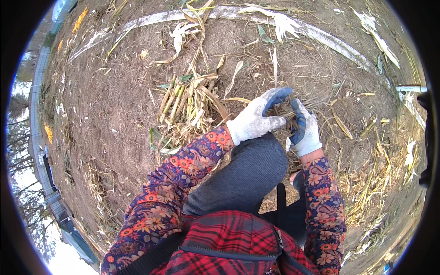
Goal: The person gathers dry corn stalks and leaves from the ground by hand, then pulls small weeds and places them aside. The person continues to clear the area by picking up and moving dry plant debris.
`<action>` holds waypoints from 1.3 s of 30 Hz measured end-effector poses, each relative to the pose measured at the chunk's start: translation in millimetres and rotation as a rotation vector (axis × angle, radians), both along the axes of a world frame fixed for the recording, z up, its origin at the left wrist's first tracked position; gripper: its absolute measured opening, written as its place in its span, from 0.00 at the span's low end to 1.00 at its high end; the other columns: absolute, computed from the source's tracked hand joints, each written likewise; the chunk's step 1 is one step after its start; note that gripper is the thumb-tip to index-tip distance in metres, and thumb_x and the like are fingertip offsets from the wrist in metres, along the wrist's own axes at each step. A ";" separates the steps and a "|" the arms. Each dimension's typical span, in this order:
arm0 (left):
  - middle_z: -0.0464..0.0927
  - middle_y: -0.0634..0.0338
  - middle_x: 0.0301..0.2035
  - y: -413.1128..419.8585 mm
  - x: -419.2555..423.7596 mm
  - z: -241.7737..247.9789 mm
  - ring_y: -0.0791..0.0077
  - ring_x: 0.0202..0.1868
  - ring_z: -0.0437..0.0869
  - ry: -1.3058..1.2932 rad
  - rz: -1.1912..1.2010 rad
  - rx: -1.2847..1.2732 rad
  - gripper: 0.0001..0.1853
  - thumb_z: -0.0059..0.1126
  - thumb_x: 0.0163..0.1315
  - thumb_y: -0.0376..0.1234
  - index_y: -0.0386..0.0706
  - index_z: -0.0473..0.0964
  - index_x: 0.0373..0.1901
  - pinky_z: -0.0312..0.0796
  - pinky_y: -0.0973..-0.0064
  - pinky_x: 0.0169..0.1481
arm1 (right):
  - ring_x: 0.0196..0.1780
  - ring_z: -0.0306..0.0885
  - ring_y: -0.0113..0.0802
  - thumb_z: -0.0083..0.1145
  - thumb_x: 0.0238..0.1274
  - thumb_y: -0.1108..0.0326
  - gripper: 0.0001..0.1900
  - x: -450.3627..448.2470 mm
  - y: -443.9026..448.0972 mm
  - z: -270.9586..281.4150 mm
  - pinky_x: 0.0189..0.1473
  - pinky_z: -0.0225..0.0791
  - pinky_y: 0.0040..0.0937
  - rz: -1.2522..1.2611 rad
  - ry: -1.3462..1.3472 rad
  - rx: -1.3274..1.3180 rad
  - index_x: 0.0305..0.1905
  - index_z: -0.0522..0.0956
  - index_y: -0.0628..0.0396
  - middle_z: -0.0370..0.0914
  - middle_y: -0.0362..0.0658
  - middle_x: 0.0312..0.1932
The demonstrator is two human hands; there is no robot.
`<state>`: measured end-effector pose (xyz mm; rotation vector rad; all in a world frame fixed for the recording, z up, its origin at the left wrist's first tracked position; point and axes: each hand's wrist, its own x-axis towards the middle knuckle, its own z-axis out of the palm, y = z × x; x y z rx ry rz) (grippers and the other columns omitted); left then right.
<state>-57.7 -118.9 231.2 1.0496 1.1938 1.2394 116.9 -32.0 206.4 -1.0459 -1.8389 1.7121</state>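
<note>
My left hand (pixel 257 116), in a white knit glove with a blue coated palm, curves around a tuft of dry, fibrous plant stems (pixel 314 100). From the other side my right hand (pixel 307 129), gloved alike, grips the same tuft with bent fingers. The tuft's frayed end spreads to the upper right; its middle is partly hidden between the gloves. Both hands are just beyond my bent knee (pixel 254 161). Left of them, a small pile of cut corn stalks (pixel 180 98) with dry leaves lies on the soil.
A pale, dirty strip (pixel 158 18) arcs across the ground ahead. Dry corn husks (pixel 285 25) lie on and near it. Loose straw and leaves (pixel 371 192) cover the ground at right. Orange heaps, likely corn (pixel 80 20), and a fence (pixel 36 103) stand far left.
</note>
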 end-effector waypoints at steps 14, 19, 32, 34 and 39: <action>0.51 0.58 0.72 -140.0 -123.2 -139.1 0.58 0.75 0.42 1.604 -0.961 -0.621 0.31 0.53 0.60 0.55 0.58 0.68 0.64 0.33 0.38 0.73 | 0.67 0.66 0.35 0.37 0.72 0.68 0.21 33.6 15.3 -12.6 0.70 0.52 0.32 -0.225 -0.010 -0.259 0.65 0.66 0.63 0.69 0.46 0.65; 0.57 0.55 0.69 -137.7 -150.0 -165.4 0.56 0.74 0.44 1.553 -0.927 -0.697 0.29 0.55 0.56 0.56 0.57 0.73 0.58 0.33 0.39 0.72 | 0.54 0.78 0.38 0.46 0.71 0.59 0.19 96.9 52.9 46.2 0.51 0.75 0.33 -0.608 0.415 -0.568 0.58 0.72 0.61 0.76 0.47 0.56; 0.67 0.55 0.64 -52.3 -140.4 -170.6 0.58 0.67 0.65 1.312 -1.055 -0.982 0.31 0.56 0.56 0.48 0.53 0.68 0.63 0.47 0.47 0.72 | 0.45 0.78 0.37 0.64 0.55 0.70 0.23 194.6 12.8 84.1 0.47 0.72 0.31 -0.776 -0.187 0.342 0.56 0.70 0.59 0.78 0.46 0.45; 0.69 0.54 0.62 -34.1 -125.2 -155.2 0.58 0.64 0.68 1.431 -0.986 -0.851 0.29 0.57 0.57 0.44 0.51 0.68 0.62 0.49 0.51 0.72 | 0.53 0.73 0.52 0.64 0.52 0.60 0.26 188.0 8.1 99.7 0.56 0.68 0.41 -0.461 -0.741 0.576 0.55 0.70 0.54 0.74 0.50 0.47; 0.71 0.55 0.60 17.2 -91.6 -109.7 0.59 0.63 0.69 1.507 -0.758 -0.512 0.30 0.61 0.55 0.41 0.48 0.68 0.61 0.51 0.52 0.70 | 0.53 0.73 0.43 0.56 0.54 0.63 0.17 197.2 -2.3 133.2 0.51 0.68 0.42 0.000 -0.998 0.790 0.51 0.74 0.50 0.73 0.44 0.49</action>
